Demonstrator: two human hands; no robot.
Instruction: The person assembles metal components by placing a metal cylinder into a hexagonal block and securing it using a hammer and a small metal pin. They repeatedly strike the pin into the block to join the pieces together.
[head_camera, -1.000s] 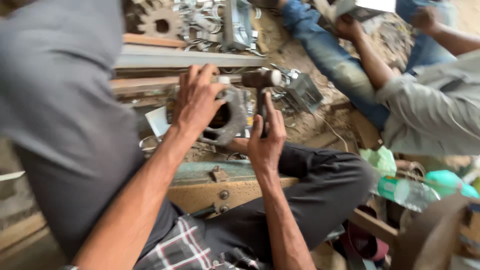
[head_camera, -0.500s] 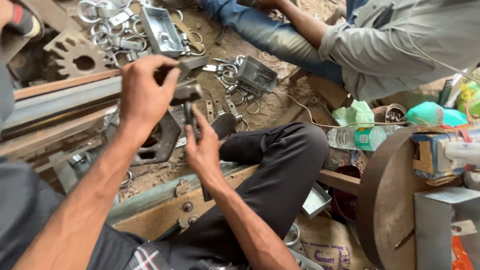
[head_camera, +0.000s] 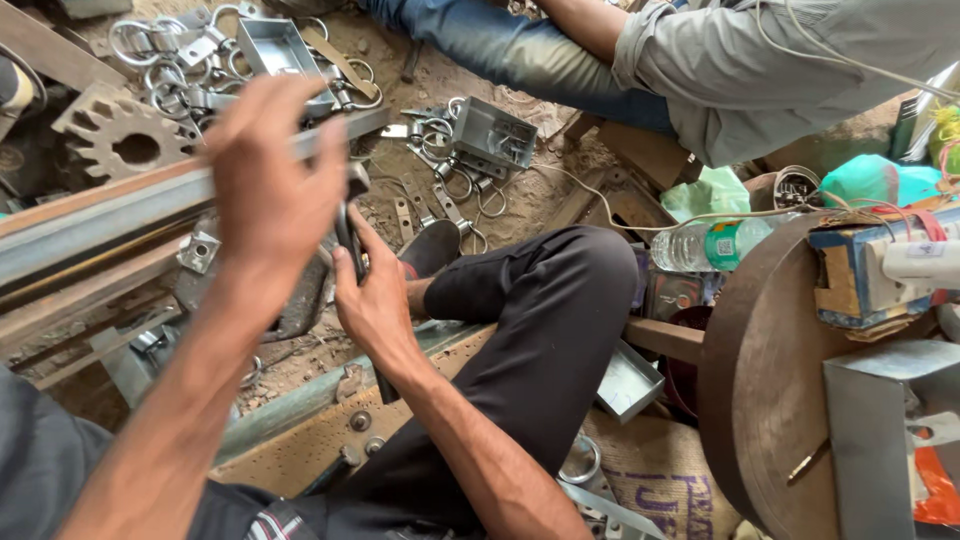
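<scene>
My left hand (head_camera: 270, 180) is raised close to the camera and blurred, its back toward me and its fingers curled down over a long steel bar (head_camera: 90, 225). What lies under its palm is hidden. My right hand (head_camera: 375, 295) sits just below and to the right, closed around the dark handle of a hammer (head_camera: 385, 385); the hammer's head is hidden behind my left hand. A dark metal block (head_camera: 300, 305) rests on the dirt between the two hands. My black-trousered knee (head_camera: 560, 290) is bent beside them.
A toothed gear (head_camera: 120, 140), steel rings (head_camera: 150, 50) and small metal boxes (head_camera: 495, 130) lie on the ground ahead. Another person in a grey shirt (head_camera: 760, 70) sits at the top right. A plastic bottle (head_camera: 710, 245) and a brown round disc (head_camera: 770, 380) stand to the right.
My view has dropped and swung left. My left hand has lifted nearer the camera over the bar. My right hand keeps its grip on the hammer handle.
</scene>
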